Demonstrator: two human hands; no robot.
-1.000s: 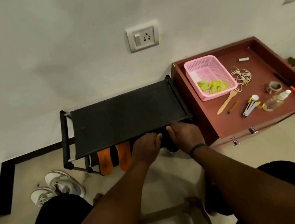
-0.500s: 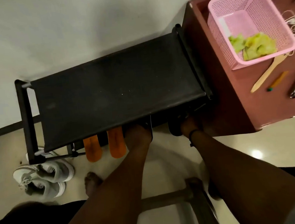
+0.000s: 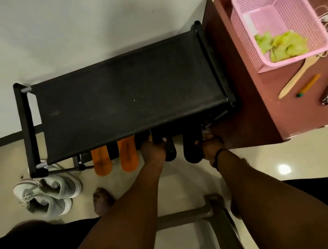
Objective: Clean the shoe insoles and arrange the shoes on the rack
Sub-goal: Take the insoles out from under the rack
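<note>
I see two black shoes under the top shelf of the black fabric shoe rack (image 3: 127, 99), at its right end: my left hand (image 3: 153, 150) grasps the left black shoe (image 3: 169, 148), and my right hand (image 3: 212, 145) holds the right black shoe (image 3: 192, 147) with curled fingers. Just beside them to the left, two orange insoles (image 3: 115, 158) stick out from the rack. On the floor near the rack's left leg lies a pair of grey-white sneakers (image 3: 48, 192), and on the right stands a reddish wooden cabinet (image 3: 258, 103) with a pink plastic basket (image 3: 278, 19).
</note>
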